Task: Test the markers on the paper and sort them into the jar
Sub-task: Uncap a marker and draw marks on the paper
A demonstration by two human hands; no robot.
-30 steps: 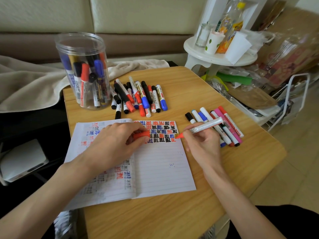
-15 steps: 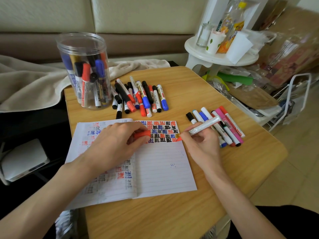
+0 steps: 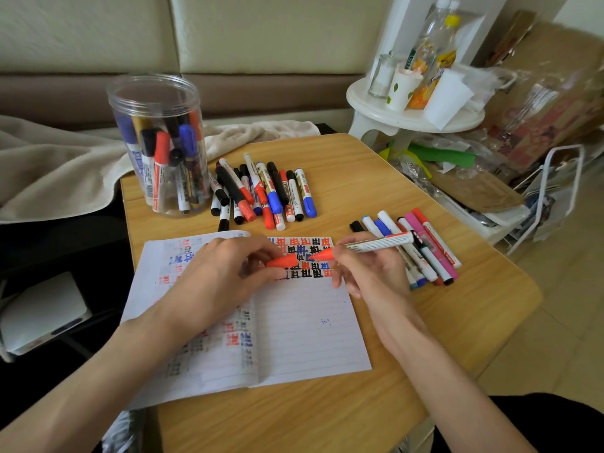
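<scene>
A person's right hand (image 3: 369,273) curls its fingers round an uncapped red marker (image 3: 376,244), tip aimed leftward; the left hand (image 3: 222,276) rests on an open lined notebook (image 3: 304,328), pinning the page flat, and pinches the red cap (image 3: 282,261) just beside that tip, likely ready for recapping; a clear plastic jar (image 3: 160,145) of sorted markers stands at the far left of the wooden table (image 3: 408,338); a loose pile (image 3: 261,191) lies beside it; another row (image 3: 425,246) lies near the right hand.
</scene>
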